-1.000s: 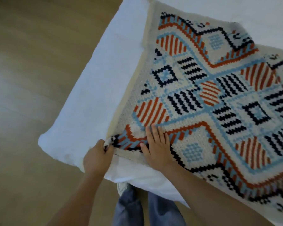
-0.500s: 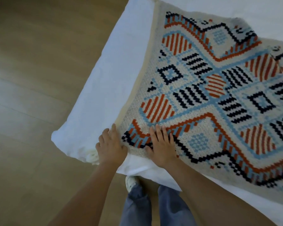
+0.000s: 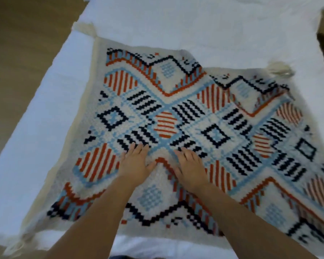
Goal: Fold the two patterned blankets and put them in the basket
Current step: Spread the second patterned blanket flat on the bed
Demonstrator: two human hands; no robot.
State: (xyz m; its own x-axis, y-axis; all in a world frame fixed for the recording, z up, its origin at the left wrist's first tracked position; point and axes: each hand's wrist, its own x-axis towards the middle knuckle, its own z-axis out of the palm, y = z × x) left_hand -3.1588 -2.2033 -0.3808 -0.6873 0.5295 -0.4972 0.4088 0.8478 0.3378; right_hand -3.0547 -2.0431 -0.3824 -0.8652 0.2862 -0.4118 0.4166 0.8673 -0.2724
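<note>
Both arms reach forward. Two hands, the left hand [image 3: 137,162] and the right hand [image 3: 190,170], lie palm-down side by side, each grip wide, straight fingers pressing one patterned blanket [image 3: 215,136] spread along the bed's [image 3: 157,25] near edge.

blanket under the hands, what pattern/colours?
Patterned blanket: cream ground with geometric diamonds and stripes in orange, light blue and navy. Head view, the only one.

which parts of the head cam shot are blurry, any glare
Head view: the patterned blanket is smeared by motion blur toward its right and lower edges, crisper near the left hand and right hand; soft even light, no glare, though the white sheet looks washed out.
</note>
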